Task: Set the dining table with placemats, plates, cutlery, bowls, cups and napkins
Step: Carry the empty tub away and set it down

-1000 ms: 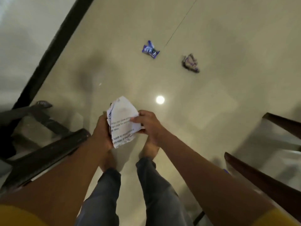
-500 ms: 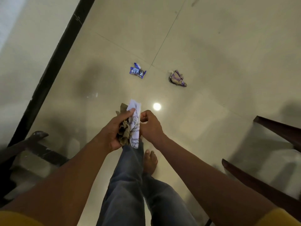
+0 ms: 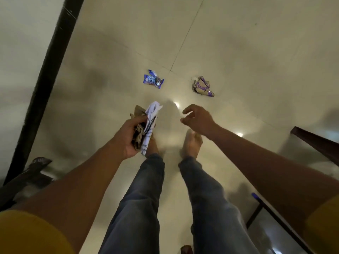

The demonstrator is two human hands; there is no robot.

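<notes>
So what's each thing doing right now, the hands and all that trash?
left hand: grips the crumpled papers
crumpled papers: bunched in the left hand, white printed sheet over brown paper
right hand: holds nothing, fingers loosely curled
blue wrapper: lying on the floor
purple wrapper: crumpled on the floor

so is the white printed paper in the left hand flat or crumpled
Crumpled: the white printed paper is bunched with brown paper in the left hand.

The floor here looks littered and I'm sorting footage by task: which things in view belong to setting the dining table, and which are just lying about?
Belonging to table setting:
- nothing visible

Just lying about or being cleared:
- crumpled paper, gripped in the left hand
- blue wrapper on the floor
- purple wrapper on the floor
- right hand, empty
</notes>
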